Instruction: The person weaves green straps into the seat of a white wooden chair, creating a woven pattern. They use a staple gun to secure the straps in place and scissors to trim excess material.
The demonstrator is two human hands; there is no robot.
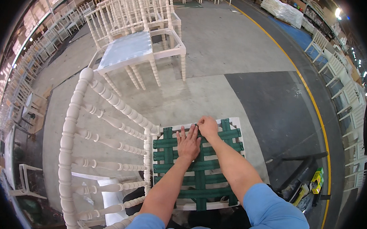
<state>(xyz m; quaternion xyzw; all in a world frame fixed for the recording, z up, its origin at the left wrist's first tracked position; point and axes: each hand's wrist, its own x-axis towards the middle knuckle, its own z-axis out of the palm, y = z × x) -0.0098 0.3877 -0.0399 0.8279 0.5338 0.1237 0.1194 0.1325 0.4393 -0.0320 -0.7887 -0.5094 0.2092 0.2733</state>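
A white wooden chair frame [175, 205] with a turned spindle back [70, 130] lies before me, its seat opening crossed by woven green webbing straps [201, 178]. My left hand [188, 143] rests flat on the webbing near the far rail, fingers stretched out. Just to its right, my right hand [208, 127] is closed in a pinch at the far end of the middle strap. Its fingertips meet the seat's far edge, and what lies between them is too small to tell.
Stacked unpainted chairs [134, 14] stand ahead, one with a pale seat panel [127, 48]. Rows of chairs line the left and right sides. On the floor at right lie a black tool [299, 177] and a green-yellow box [317, 180], near a yellow floor line [311, 93].
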